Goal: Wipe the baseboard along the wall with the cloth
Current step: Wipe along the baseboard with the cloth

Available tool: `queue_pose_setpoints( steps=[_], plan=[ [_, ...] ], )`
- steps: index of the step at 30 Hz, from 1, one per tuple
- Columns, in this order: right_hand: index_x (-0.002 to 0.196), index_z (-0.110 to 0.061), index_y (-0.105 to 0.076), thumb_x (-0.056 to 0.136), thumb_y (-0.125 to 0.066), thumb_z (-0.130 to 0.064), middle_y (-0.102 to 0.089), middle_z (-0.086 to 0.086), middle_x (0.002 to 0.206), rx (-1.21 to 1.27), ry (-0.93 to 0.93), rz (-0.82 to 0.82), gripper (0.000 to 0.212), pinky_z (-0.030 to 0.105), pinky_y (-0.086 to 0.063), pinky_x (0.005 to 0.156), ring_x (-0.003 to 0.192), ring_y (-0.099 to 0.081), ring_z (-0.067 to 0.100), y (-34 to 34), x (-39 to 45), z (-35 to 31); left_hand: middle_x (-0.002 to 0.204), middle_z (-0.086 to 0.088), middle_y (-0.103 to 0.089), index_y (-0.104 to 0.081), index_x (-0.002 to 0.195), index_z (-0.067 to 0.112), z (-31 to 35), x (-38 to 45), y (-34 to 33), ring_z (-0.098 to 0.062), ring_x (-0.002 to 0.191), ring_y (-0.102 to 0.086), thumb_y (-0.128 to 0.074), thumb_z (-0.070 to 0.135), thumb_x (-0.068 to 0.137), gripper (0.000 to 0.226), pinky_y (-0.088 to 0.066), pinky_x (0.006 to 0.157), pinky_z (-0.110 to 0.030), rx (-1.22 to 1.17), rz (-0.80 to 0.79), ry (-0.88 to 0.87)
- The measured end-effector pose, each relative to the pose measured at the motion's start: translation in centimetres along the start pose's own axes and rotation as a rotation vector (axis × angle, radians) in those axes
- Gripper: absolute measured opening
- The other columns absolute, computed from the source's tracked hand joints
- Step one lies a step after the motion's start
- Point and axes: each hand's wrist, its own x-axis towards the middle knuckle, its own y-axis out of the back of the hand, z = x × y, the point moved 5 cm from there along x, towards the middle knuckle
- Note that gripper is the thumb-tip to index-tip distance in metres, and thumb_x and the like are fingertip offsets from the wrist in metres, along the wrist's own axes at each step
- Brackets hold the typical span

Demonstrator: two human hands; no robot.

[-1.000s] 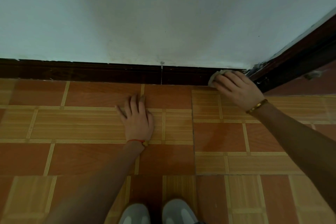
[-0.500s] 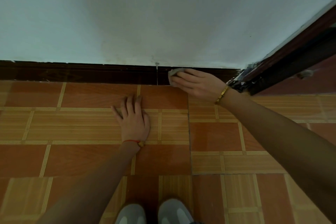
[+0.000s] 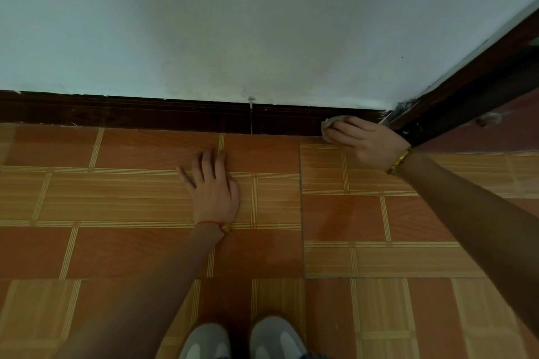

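The person is crouched down facing a pale wall [image 3: 262,23], looking at a dark brown baseboard [image 3: 145,114] that runs along the bottom of it. The right hand [image 3: 367,140] is curled around a small bunched-up cloth [image 3: 335,121], whitish-grey, fingers [image 3: 347,128] closed over it and pressing it against the baseboard near the right end, just short of the corner where a dark door frame [image 3: 472,87] comes in at an angle. Only a bit of the cloth pokes out past the fingertips, the rest is hidden under the hand. There's a gold bracelet [image 3: 399,160] on that wrist.

The left hand [image 3: 214,186] is flat on the tiled floor [image 3: 344,218], palm down, fingers stretched out and close together, not holding anything, a little way back from the baseboard. A red string bracelet [image 3: 211,224] sits on that wrist.

The floor is orange-brown tiles with lighter striped bands. There's a thin vertical seam [image 3: 251,118] in the baseboard, left of the cloth and well apart from it. At the bottom edge the toes of two grey shoes [image 3: 242,338] show, side by side.
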Motion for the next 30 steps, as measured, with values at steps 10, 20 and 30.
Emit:
queue_pose_setpoints(
  steps=[10, 20, 30],
  plan=[
    [0.118, -0.004, -0.064, 0.095, -0.041, -0.004, -0.060, 0.007, 0.128, 0.136, -0.009, 0.161, 0.033, 0.033, -0.040, 0.105, 0.118, -0.056, 0.021, 3.5, 14.3, -4.1, 0.152, -0.013, -0.039, -0.040, 0.147, 0.016, -0.1, 0.0, -0.1, -0.036, 0.144, -0.030, -0.033, 0.033, 0.092, 0.057, -0.006, 0.117, -0.069, 0.008, 0.007, -0.007],
    [0.125, -0.006, -0.061, 0.089, -0.050, -0.006, -0.059, 0.011, 0.130, 0.071, -0.036, 0.030, 0.038, 0.040, -0.037, 0.108, 0.122, -0.053, 0.027, 1.8, 4.9, -1.4, 0.151, -0.013, -0.041, -0.043, 0.145, 0.016, -0.2, -0.1, 0.1, -0.036, 0.144, -0.030, -0.032, 0.033, 0.093, 0.056, -0.005, 0.117, -0.069, -0.026, 0.025, -0.014],
    [0.121, -0.006, -0.061, 0.096, -0.046, -0.002, -0.056, 0.011, 0.127, -0.044, -0.158, 0.014, 0.029, 0.041, -0.034, 0.108, 0.121, -0.043, 0.029, 1.8, -2.9, 2.0, 0.150, -0.014, -0.042, -0.043, 0.145, 0.015, -0.2, -0.1, -0.1, -0.036, 0.143, -0.031, -0.033, 0.032, 0.092, 0.056, -0.006, 0.117, -0.069, -0.025, 0.035, -0.019]
  ],
)
